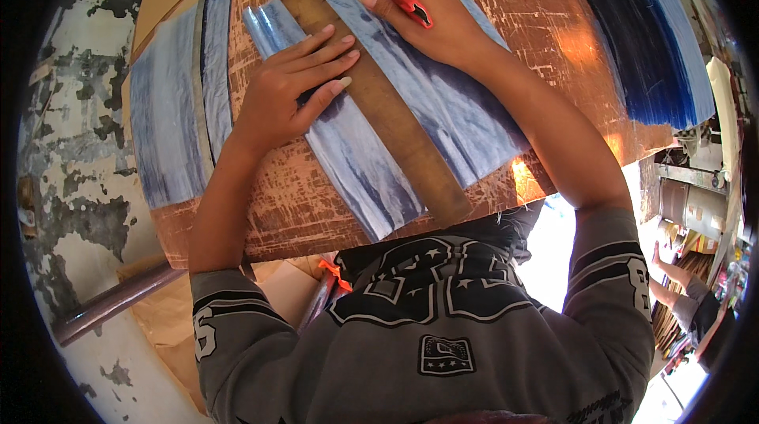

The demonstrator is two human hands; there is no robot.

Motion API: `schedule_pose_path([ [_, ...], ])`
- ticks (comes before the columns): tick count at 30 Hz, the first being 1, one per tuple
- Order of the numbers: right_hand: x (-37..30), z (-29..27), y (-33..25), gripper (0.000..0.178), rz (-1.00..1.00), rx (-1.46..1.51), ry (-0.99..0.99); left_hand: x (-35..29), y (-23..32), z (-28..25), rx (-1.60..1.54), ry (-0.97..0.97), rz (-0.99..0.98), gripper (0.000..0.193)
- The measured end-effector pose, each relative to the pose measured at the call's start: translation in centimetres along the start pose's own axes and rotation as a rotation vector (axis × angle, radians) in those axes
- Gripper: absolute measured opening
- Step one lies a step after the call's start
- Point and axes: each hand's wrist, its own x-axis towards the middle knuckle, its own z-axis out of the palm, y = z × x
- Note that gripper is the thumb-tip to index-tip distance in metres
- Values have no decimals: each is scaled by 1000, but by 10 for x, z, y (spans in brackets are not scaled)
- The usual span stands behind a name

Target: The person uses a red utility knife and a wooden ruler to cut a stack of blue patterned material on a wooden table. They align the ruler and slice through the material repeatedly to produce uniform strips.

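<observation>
My left hand (286,90) lies flat with its fingers stretched over a long brown straightedge (395,131), pressing it down. Beneath the straightedge is a blue and white streaky sheet, with a wide part (462,120) to its right and a narrower strip (360,171) to its left. The strip's far end curls up, looking glossy. My right hand (443,25) grips a red utility knife (402,1) above the far part of the sheet, right of the straightedge. I cannot make out whether the blade touches the sheet.
The brown work surface (545,21) is covered in scratches. Blue and white sheets (166,116) and a thin grey strip (198,76) lie on its left side; a dark blue stack (652,45) is at the right. A pipe-like pole (118,305) sits below left. Another person (688,297) is far right.
</observation>
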Motion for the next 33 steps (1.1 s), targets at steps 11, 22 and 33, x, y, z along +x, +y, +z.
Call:
schedule_pose_path([
  [11, -1, 0, 5, 35, -52, -25, 14, -1, -3, 1, 2, -7, 16, 35],
  [22, 0, 0, 3, 35, -23, -27, -1, -1, -4, 1, 1, -13, 16, 34],
  [33, -1, 0, 5, 35, -28, -20, 15, -1, -3, -4, -25, -92, -11, 39],
])
